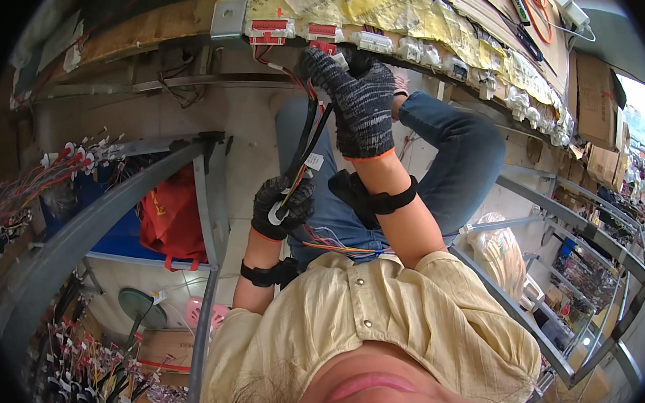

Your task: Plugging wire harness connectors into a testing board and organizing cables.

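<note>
wire bundle partly plugged in at the assembly board, most of it still loose in the hands

judging by how things lie, the work is midway: red and white connectors [328, 34] already sit in a row along the lower edge of the yellow assembly board [398, 14], while the wire bundle [306, 143] still hangs free below that edge, so more ends look left to seat. the right hand [357, 102], in a dark knit glove, is raised to the board's edge, forearm upright, its grip pinched around wire ends just under a red connector; whether one is fully in, i cannot tell. the left hand [283, 206], also gloved, sits well below the board, grip closed in a fist round the bundle, holding it taut. loose coloured wires [338, 244] trail below the board across the lap.
</note>
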`<action>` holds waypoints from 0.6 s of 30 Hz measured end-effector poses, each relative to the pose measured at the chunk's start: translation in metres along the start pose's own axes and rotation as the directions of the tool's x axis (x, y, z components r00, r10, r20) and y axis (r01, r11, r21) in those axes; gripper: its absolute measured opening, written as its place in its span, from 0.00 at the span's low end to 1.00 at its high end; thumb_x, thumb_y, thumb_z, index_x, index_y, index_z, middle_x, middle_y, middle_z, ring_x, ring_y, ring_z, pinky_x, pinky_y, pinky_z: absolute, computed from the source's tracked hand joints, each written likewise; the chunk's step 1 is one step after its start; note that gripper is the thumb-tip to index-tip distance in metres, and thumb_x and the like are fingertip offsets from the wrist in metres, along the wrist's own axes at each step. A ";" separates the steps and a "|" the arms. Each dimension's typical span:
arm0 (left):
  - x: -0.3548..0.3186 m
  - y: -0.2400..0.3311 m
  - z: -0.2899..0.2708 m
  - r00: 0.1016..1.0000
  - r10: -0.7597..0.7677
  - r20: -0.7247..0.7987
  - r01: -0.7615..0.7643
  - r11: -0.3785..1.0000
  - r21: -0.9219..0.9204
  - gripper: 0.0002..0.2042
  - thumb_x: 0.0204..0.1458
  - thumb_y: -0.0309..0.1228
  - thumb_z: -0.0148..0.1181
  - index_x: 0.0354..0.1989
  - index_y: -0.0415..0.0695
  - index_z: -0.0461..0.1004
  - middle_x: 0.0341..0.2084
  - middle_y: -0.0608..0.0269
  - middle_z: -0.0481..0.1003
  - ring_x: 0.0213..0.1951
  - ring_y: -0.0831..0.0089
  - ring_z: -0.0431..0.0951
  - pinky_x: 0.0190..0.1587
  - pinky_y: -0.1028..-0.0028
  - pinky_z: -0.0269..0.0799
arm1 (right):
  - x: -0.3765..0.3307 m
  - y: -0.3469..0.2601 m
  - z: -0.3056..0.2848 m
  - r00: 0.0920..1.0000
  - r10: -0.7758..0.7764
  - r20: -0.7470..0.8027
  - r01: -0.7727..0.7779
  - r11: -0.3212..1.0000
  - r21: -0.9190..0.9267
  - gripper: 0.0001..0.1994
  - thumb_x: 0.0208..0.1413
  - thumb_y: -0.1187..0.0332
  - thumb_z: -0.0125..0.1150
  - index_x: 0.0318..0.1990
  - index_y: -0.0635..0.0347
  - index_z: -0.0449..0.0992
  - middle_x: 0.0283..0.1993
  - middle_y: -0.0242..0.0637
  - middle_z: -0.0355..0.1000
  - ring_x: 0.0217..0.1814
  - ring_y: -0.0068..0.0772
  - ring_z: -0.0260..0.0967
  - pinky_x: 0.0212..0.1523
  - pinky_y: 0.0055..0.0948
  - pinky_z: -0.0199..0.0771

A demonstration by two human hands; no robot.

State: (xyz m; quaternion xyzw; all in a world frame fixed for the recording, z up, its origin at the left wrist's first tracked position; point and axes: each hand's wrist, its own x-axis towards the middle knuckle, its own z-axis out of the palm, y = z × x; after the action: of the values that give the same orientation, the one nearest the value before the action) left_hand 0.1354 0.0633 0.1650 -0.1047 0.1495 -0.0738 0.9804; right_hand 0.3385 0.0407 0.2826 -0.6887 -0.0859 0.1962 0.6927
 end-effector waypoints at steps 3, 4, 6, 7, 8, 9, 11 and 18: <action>0.000 0.001 -0.005 1.000 0.006 0.007 -0.006 1.000 -0.009 0.16 0.50 0.35 0.54 0.42 0.36 0.65 0.16 0.65 0.64 0.12 0.77 0.61 0.16 0.78 0.60 | 0.001 0.003 0.003 0.999 -0.032 0.034 0.032 0.999 0.010 0.10 0.47 0.68 0.68 0.33 0.66 0.79 0.28 0.33 0.77 0.27 0.18 0.69 0.30 0.23 0.69; 0.000 0.001 -0.005 1.000 0.006 0.023 -0.005 1.000 -0.017 0.16 0.50 0.35 0.54 0.42 0.36 0.66 0.16 0.65 0.64 0.12 0.77 0.62 0.16 0.78 0.60 | 0.001 0.002 0.003 0.999 0.003 0.046 -0.008 0.996 0.088 0.11 0.46 0.68 0.69 0.33 0.67 0.79 0.28 0.33 0.76 0.27 0.18 0.69 0.30 0.23 0.69; 0.001 0.000 -0.005 1.000 0.019 -0.001 -0.019 1.000 -0.022 0.17 0.50 0.36 0.55 0.43 0.36 0.66 0.16 0.65 0.64 0.12 0.77 0.62 0.17 0.77 0.60 | 0.000 -0.002 0.006 0.998 0.037 0.058 -0.047 0.985 0.165 0.11 0.46 0.68 0.69 0.34 0.67 0.79 0.29 0.32 0.76 0.27 0.19 0.69 0.30 0.23 0.69; 0.002 -0.001 -0.003 0.999 0.033 -0.025 -0.034 0.999 -0.025 0.18 0.50 0.37 0.55 0.44 0.36 0.66 0.16 0.65 0.65 0.12 0.77 0.62 0.17 0.77 0.61 | 0.000 -0.004 0.009 0.997 0.067 0.030 -0.073 0.972 0.224 0.12 0.46 0.68 0.69 0.35 0.68 0.78 0.29 0.32 0.76 0.27 0.19 0.69 0.30 0.24 0.69; 0.001 -0.001 -0.001 0.999 0.030 -0.024 -0.031 0.999 -0.024 0.18 0.50 0.37 0.55 0.44 0.36 0.66 0.16 0.65 0.65 0.12 0.77 0.62 0.17 0.77 0.61 | 0.000 -0.007 0.011 0.995 0.099 0.004 -0.096 0.954 0.284 0.12 0.46 0.69 0.69 0.36 0.68 0.78 0.30 0.32 0.76 0.27 0.20 0.69 0.30 0.24 0.69; 0.000 -0.001 0.008 1.000 0.027 0.000 -0.027 0.999 -0.023 0.19 0.51 0.37 0.55 0.46 0.35 0.66 0.17 0.64 0.64 0.13 0.77 0.62 0.17 0.77 0.61 | 0.000 -0.009 0.014 0.995 0.099 0.001 -0.096 0.954 0.285 0.12 0.46 0.69 0.69 0.36 0.68 0.78 0.30 0.32 0.76 0.27 0.20 0.69 0.30 0.24 0.69; 0.001 -0.004 0.011 0.999 0.020 0.025 -0.020 1.000 -0.020 0.20 0.52 0.37 0.54 0.47 0.34 0.66 0.17 0.63 0.63 0.14 0.76 0.63 0.18 0.78 0.62 | -0.002 -0.012 0.016 0.985 0.173 -0.013 -0.155 0.913 0.377 0.11 0.47 0.69 0.68 0.36 0.67 0.77 0.31 0.32 0.75 0.27 0.20 0.69 0.30 0.23 0.69; -0.002 -0.008 0.014 0.995 0.021 0.098 -0.020 1.000 -0.007 0.22 0.51 0.40 0.56 0.48 0.35 0.65 0.17 0.66 0.63 0.13 0.77 0.61 0.17 0.78 0.60 | -0.034 -0.002 -0.008 0.922 0.299 0.246 -0.387 0.708 0.590 0.11 0.55 0.64 0.61 0.44 0.56 0.73 0.37 0.27 0.73 0.39 0.18 0.69 0.36 0.21 0.68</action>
State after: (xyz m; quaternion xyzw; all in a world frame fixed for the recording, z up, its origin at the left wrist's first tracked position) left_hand 0.1364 0.0588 0.1801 -0.1095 0.1024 -0.0582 0.9870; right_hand 0.3105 0.0203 0.2896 -0.4069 0.0684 0.3841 0.8260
